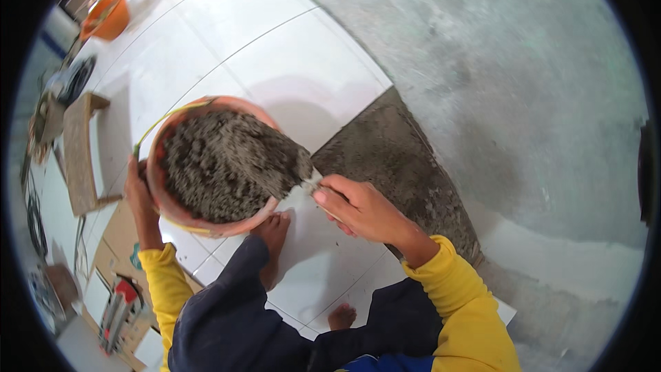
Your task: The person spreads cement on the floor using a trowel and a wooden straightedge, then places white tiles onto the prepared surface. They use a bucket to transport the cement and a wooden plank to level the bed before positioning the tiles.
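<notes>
My left hand (141, 200) is closed on the left side of a reddish bucket (258, 111), which has a yellow-green cord handle. Wet grey mortar (196, 158) nearly fills the bucket. In my right hand (368, 210) I grip the handle of a trowel (312, 181) at the bucket's right rim. Its blade is covered by a heap of mortar that looks smeared by motion. To the right of the bucket, a dark mortar bed (379, 141) lies between the white tiles (289, 48) and the grey wall.
My bare feet (275, 234) stand on white tiles close below the bucket. On the left are a wooden stool (81, 155), a red and grey tool (120, 310) on brown board, and cables (34, 220). An orange basin (108, 17) stands at the far left. A grey wall (530, 96) runs along the right.
</notes>
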Tool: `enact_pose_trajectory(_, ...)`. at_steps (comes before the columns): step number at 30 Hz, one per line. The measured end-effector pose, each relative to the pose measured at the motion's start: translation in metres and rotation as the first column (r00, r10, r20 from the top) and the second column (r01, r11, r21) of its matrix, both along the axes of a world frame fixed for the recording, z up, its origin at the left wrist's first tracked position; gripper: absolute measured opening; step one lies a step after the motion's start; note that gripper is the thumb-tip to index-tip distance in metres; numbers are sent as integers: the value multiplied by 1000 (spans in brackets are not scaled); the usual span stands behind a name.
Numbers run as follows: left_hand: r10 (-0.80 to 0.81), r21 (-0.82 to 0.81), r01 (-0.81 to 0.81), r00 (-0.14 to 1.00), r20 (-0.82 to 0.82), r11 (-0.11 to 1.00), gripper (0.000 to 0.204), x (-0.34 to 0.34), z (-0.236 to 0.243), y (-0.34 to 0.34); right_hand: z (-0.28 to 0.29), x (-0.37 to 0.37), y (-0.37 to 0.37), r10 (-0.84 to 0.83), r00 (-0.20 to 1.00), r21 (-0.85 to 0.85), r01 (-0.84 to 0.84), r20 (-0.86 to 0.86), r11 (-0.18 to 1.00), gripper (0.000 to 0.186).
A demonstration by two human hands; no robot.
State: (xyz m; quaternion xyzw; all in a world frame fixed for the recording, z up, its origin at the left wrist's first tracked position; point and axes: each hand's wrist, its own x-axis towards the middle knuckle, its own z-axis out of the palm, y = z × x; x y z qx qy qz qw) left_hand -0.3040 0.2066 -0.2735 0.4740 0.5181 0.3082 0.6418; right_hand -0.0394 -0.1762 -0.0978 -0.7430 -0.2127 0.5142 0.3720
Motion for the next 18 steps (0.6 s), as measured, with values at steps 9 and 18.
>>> enact_pose_trajectory(9,-22,-41,25,998,56,999,58,22,35,-28,-45,73,-193,-389,902,-260,427,186,866,48)
enact_pose_trajectory(18,-32,-49,35,998,53,998,57,20,22,-19,-190,184,-252,18,123,-62,370,992,927,36)
